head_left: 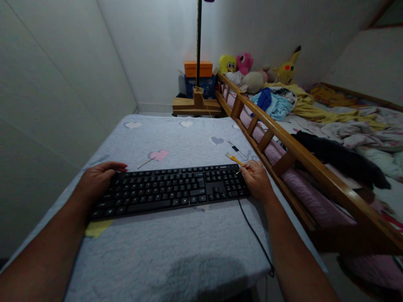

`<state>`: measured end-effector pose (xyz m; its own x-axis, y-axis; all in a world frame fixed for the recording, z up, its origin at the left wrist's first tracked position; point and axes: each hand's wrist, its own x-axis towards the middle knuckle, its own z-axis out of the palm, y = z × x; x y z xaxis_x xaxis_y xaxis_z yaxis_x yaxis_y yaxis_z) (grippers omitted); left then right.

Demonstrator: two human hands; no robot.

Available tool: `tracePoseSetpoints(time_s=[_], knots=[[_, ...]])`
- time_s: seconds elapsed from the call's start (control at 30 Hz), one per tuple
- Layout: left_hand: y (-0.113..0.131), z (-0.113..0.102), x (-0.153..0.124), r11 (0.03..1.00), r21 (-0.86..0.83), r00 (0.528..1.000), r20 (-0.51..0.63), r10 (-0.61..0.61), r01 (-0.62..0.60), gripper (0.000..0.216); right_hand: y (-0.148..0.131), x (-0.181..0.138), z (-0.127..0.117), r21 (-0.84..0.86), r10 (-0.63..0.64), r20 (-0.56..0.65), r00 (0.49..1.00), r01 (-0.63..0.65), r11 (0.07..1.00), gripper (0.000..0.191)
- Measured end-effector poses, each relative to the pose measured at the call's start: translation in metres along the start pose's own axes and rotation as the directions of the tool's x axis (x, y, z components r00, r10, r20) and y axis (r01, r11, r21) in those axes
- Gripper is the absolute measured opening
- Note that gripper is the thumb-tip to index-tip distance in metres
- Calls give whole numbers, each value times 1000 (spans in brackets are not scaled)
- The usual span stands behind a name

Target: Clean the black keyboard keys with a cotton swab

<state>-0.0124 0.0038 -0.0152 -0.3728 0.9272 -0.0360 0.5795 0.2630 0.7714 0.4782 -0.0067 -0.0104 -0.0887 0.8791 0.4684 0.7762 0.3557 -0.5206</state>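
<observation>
A black keyboard (170, 186) lies across the quilted cloth, its number pad at the right. My left hand (98, 179) wraps round its left end, with the fingers at the far corner. Over the number pad's right side, my right hand (257, 179) pinches a thin stick with a pale tip, which looks like a cotton swab (238, 172). Just beyond this hand lies a small brush (233, 158) with a yellow handle. Another cotton swab (146, 162) rests behind the keyboard. Farther back is a thin metal tool with a black middle (235, 148).
The pale blue cloth (176, 243) with heart patterns covers the table. A black cable (255, 237) runs from the keyboard over the near edge. A wooden bed rail (283, 138) borders the right side. Beyond the far edge stand a wooden post base (197, 105) and an orange box (198, 68).
</observation>
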Motion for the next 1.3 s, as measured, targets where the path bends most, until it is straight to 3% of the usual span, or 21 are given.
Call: tracePoseSetpoints(time_s=[0.23,0.4,0.77,1.3], knots=[[8,-1,-5,1000,3,1000,5,-12,12,36,-5,1,3,-16,-38,30,999,38,999,20],[2,0,0,1000,-12,1000,7,-9,9,35,-7,1,7,-9,-71,46,996,72,997,20],[9,0,-4,1000,-12,1000,-3,-21,21,34,-14,1,9,21,-64,62,996,63,998,19],[-4,0,3,1000,18,1000,1,19,-20,37,-20,1,15,49,-125,91,988,121,991,18]])
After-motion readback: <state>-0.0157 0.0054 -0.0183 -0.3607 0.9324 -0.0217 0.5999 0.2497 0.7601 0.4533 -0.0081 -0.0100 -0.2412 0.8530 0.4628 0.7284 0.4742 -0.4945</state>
